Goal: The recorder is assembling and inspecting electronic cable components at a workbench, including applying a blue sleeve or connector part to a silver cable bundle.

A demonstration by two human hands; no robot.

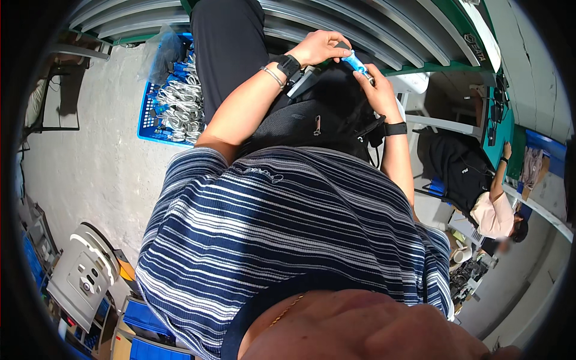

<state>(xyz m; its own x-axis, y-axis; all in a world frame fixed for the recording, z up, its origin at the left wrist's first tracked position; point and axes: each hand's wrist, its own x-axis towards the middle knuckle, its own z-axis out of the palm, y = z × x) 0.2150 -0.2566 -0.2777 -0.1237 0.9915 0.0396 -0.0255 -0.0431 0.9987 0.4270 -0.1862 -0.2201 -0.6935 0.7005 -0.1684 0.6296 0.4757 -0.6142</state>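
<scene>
My left hand point(321, 48) is closed in a pinch at the upper end of a small blue-and-white tube-like item point(354, 61), beside a short dark part. My right hand point(377, 87) grips its lower end, where something silvery shows between the fingers. The item is held tilted above my lap, over a black bag point(294, 123). What exactly it is, I cannot make out. Below my left wrist, a grey flat-edged object point(303, 82) rests against the bag.
A blue basket point(144, 120) of coiled white cables with blue connectors stands left of my leg. Ahead are grey slatted panels in a green frame point(384, 33). Another person point(495, 210) sits at a green table on the right. Blue bins point(153, 321) stand at lower left.
</scene>
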